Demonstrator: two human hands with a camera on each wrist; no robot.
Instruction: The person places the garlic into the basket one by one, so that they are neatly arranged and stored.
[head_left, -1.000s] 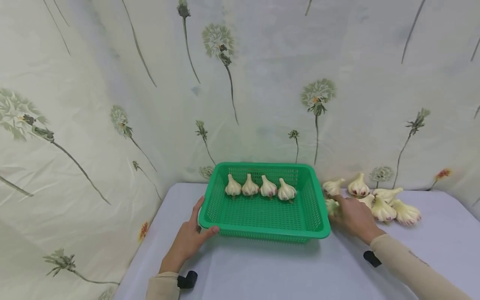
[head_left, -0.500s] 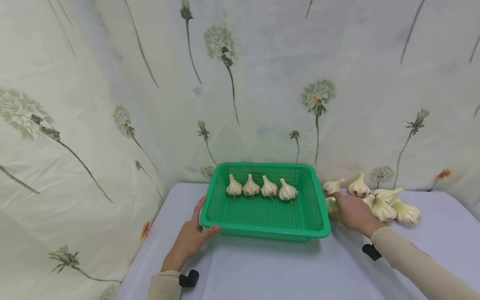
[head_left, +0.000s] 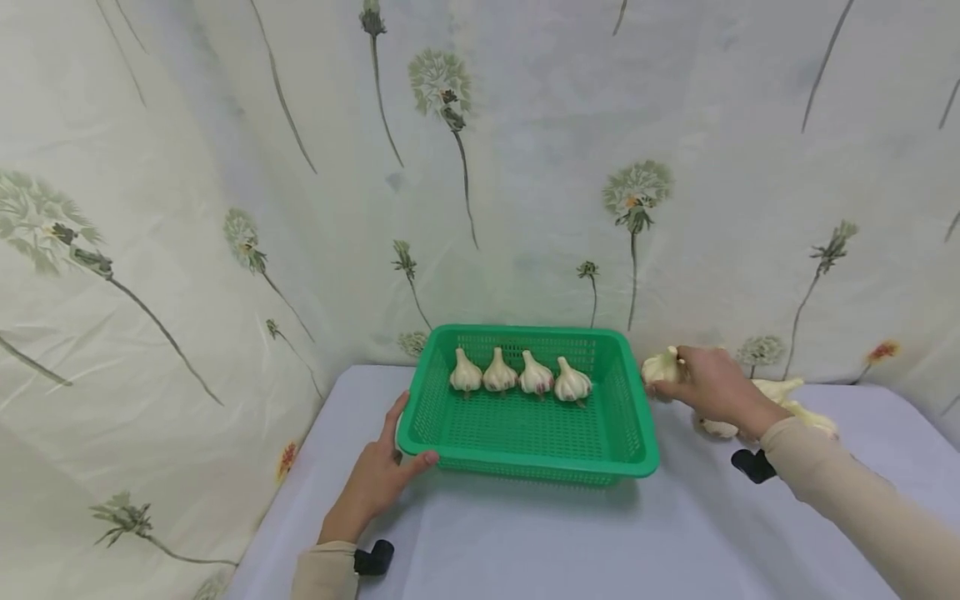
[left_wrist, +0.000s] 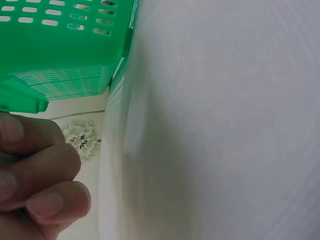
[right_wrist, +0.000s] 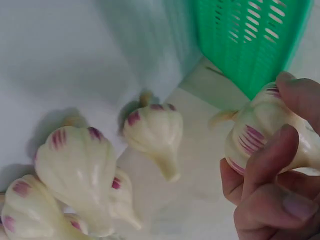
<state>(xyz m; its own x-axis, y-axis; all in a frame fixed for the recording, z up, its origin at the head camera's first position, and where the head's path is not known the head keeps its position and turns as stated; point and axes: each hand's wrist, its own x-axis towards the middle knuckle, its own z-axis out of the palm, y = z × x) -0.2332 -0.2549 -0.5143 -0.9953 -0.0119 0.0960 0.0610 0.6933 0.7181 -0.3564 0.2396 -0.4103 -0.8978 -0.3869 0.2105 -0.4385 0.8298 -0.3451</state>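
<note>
My right hand (head_left: 708, 379) grips a garlic bulb (head_left: 663, 365) just right of the green basket, its fingers and thumb around it. In the right wrist view that garlic bulb (right_wrist: 260, 132) shows purple streaks and a short root stub, close to the basket wall (right_wrist: 245, 45). My left hand (head_left: 378, 475) holds the front left corner of the green plastic basket (head_left: 525, 462), thumb at the front rim, index finger along the left side. The left wrist view has other left fingers (left_wrist: 55, 170) curled beneath the rim. Several garlic bulbs (head_left: 498, 372) stand in a row inside the basket's back.
More loose garlic bulbs (head_left: 813, 419) lie right of the basket, partly behind my right hand and sleeve; the right wrist view shows a cluster of bulbs (right_wrist: 75, 170) and one bulb (right_wrist: 156, 135) slightly apart. A dandelion-print curtain (head_left: 525, 208) hangs behind the white tabletop (head_left: 540, 542).
My right hand has gripped a garlic bulb beside the basket and moved up and back with it. The left hand and basket have stayed in place.
</note>
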